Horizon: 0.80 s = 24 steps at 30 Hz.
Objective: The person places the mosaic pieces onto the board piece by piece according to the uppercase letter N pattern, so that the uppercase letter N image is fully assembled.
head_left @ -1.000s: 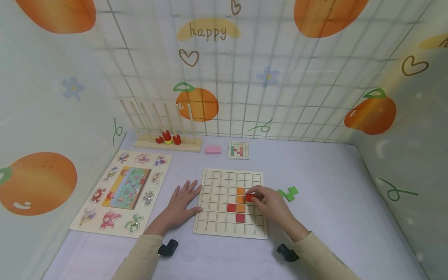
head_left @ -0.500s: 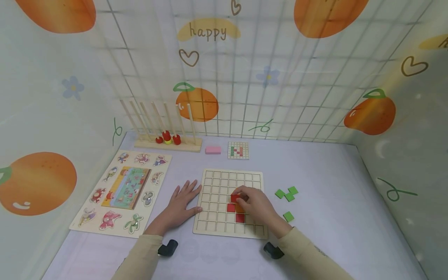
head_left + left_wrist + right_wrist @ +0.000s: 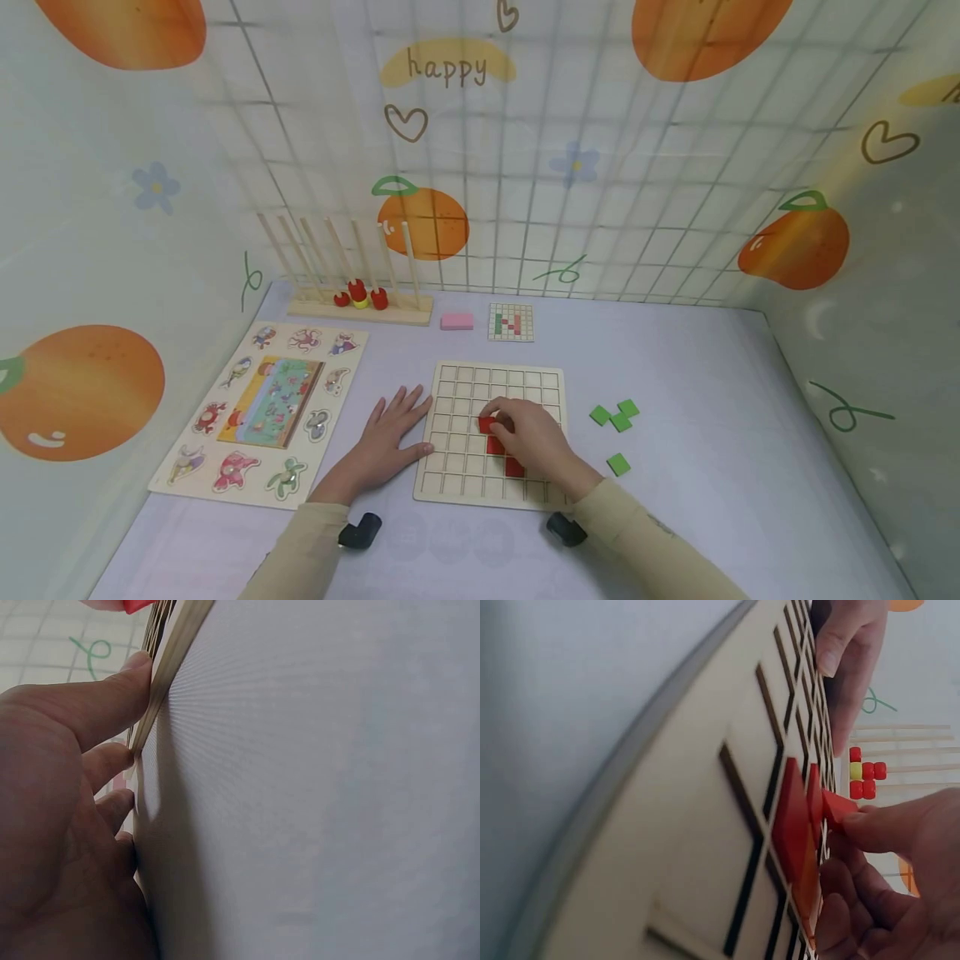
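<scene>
The held red tile (image 3: 487, 425) is over the middle of the wooden grid board (image 3: 459, 385), just far and left of the nearest of the two placed red tiles (image 3: 495, 446), so the three run in a slant from near right to far left. It is square, with no long axis to speak of, and in the right wrist view it looks tilted rather than flat; whether its lower edge touches the grid cannot be told.

The right hand (image 3: 531, 435) has it, reaching in from the right, so the tile is at the left tip of that hand. Thumb and fingers pinch it, leaving no gap around it, while the remaining fingers curl beneath the palm. An orange tile (image 3: 808, 877) shows beside the placed red ones in that wrist view; from the head, the hand covers it.

The left hand (image 3: 388, 437) is at the board's left edge, its fingers spread, thumb and forefinger touching the rim, holding no tile.

Right of the board, on the counter (image 3: 697, 392), lie four green tiles (image 3: 618, 422), one nearer than the rest. Beyond the board's far edge are a small pattern card (image 3: 511, 322) and a pink block (image 3: 457, 322).
</scene>
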Each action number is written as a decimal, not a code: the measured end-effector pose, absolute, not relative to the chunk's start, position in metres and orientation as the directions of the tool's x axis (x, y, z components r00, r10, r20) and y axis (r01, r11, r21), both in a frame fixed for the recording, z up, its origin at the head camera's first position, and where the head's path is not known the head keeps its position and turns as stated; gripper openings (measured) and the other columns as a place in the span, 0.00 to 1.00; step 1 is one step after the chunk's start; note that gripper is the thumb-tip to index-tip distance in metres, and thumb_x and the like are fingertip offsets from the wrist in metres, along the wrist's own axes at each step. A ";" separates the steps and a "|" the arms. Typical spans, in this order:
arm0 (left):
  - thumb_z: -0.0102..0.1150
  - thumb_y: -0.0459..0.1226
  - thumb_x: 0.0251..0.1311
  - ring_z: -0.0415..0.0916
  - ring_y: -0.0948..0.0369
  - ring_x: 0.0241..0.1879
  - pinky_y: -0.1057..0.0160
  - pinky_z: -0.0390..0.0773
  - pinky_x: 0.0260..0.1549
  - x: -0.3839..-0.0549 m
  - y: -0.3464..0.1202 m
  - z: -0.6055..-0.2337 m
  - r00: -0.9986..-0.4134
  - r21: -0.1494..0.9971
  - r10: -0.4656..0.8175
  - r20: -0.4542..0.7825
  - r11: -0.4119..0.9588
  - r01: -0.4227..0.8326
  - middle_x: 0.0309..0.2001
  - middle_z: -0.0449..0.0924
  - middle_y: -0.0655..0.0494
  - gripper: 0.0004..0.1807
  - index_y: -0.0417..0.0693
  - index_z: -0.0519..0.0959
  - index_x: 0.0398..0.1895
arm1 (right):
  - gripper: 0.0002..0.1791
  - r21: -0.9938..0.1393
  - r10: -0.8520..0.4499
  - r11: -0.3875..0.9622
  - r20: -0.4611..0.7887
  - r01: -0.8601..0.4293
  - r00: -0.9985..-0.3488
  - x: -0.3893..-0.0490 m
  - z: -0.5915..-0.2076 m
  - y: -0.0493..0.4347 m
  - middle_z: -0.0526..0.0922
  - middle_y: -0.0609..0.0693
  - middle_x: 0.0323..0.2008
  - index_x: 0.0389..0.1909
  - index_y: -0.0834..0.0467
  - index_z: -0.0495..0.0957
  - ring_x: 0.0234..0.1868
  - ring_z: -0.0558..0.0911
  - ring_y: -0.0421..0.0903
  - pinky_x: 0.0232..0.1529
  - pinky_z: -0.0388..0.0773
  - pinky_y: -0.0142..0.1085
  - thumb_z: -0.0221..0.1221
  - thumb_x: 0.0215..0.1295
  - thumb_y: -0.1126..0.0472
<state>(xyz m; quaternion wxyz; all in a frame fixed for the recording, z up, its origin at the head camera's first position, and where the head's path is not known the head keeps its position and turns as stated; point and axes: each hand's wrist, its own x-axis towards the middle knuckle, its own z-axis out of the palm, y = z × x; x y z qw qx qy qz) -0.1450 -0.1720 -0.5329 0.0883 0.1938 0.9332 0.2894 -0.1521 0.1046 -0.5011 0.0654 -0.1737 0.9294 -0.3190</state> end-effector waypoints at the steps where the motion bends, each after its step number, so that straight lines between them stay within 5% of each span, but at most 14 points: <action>1: 0.63 0.52 0.67 0.36 0.46 0.81 0.39 0.31 0.77 -0.145 -0.172 -0.533 -0.909 0.575 0.414 -0.053 0.757 0.311 0.82 0.46 0.48 0.43 0.47 0.60 0.79 | 0.10 -0.611 -0.367 0.738 -0.008 -0.286 -0.930 -0.152 -0.501 0.104 0.84 0.38 0.35 0.49 0.44 0.84 0.34 0.76 0.38 0.37 0.78 0.34 0.64 0.70 0.60; 24: 0.63 0.54 0.66 0.33 0.49 0.81 0.42 0.29 0.77 -0.146 -0.171 -0.533 -0.907 0.572 0.412 -0.093 0.767 0.290 0.82 0.44 0.51 0.44 0.51 0.58 0.80 | 0.10 -0.447 -0.416 0.791 0.109 -0.418 -0.903 -0.156 -0.504 0.088 0.85 0.43 0.43 0.44 0.50 0.88 0.40 0.75 0.43 0.42 0.80 0.34 0.71 0.62 0.59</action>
